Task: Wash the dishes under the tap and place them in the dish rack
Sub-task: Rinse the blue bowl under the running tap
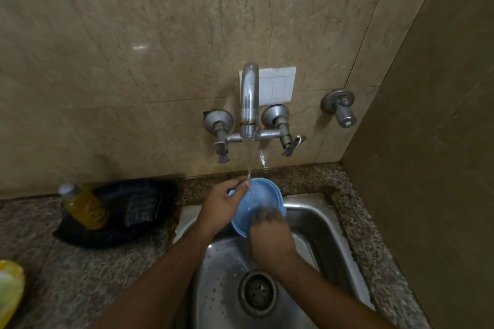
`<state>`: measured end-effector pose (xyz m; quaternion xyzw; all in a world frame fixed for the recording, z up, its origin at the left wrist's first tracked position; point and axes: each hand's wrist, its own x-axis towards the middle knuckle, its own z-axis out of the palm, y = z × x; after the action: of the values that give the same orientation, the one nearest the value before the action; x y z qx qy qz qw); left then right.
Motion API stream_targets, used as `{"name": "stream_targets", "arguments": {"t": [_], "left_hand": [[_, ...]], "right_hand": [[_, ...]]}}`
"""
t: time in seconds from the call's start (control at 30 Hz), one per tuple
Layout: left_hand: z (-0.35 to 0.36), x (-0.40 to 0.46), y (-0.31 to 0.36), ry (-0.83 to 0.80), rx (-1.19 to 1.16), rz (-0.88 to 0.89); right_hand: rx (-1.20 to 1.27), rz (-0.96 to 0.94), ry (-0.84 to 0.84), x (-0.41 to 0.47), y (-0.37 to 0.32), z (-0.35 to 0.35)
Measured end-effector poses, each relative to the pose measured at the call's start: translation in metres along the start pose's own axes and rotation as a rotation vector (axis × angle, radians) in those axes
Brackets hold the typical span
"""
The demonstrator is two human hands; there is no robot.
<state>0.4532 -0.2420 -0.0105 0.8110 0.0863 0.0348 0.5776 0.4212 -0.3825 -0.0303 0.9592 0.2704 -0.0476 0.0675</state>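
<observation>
A blue plastic plate point(260, 196) is held tilted over the steel sink point(315, 224), right under the tap point(249, 104). A thin stream of water falls from the spout onto the plate's upper edge. My left hand point(223, 207) grips the plate's left rim, thumb on the inner face near the water. My right hand point(268, 238) is blurred and lies against the plate's lower right part, fingers on its surface. No dish rack is in view.
A black tray point(112, 236) on the granite counter left of the sink holds a yellow soap bottle point(84, 207) and a dark scrub pad point(141, 208). A yellow-green object point(10, 291) sits at the far left edge. The drain point(258, 294) lies below my hands. A wall stands close on the right.
</observation>
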Motion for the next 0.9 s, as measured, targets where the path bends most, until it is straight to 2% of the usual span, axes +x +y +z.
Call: {"name": "stream_targets", "arguments": {"t": [0.13, 0.2, 0.33, 0.57, 0.7, 0.77, 0.83, 0.9], "left_hand": [[-0.003, -0.011, -0.005, -0.030, 0.242, 0.128], [-0.001, -0.019, -0.009, 0.012, 0.339, 0.201], [0.003, -0.026, -0.008, 0.146, 0.371, 0.245], [-0.005, -0.041, -0.022, 0.327, 0.703, 0.466], [-0.012, -0.049, -0.030, 0.326, 0.806, 0.514], [-0.013, -0.048, -0.025, 0.334, 0.684, 0.383], [-0.012, -0.039, -0.013, 0.320, 0.316, 0.099], [-0.010, -0.027, -0.002, 0.275, -0.009, -0.065]], "right_hand": [[0.111, -0.106, 0.087, 0.000, 0.002, 0.017], [0.190, -0.137, 0.094, 0.001, 0.004, 0.022], [0.299, -0.215, 0.149, 0.005, -0.006, 0.023], [0.492, -0.262, 0.251, -0.002, -0.020, 0.015], [0.545, -0.217, 0.268, -0.009, -0.014, 0.017], [0.598, -0.194, 0.256, -0.010, -0.011, 0.019], [0.587, -0.194, 0.269, -0.009, -0.009, 0.021], [0.523, -0.185, 0.265, -0.005, -0.008, 0.016]]}}
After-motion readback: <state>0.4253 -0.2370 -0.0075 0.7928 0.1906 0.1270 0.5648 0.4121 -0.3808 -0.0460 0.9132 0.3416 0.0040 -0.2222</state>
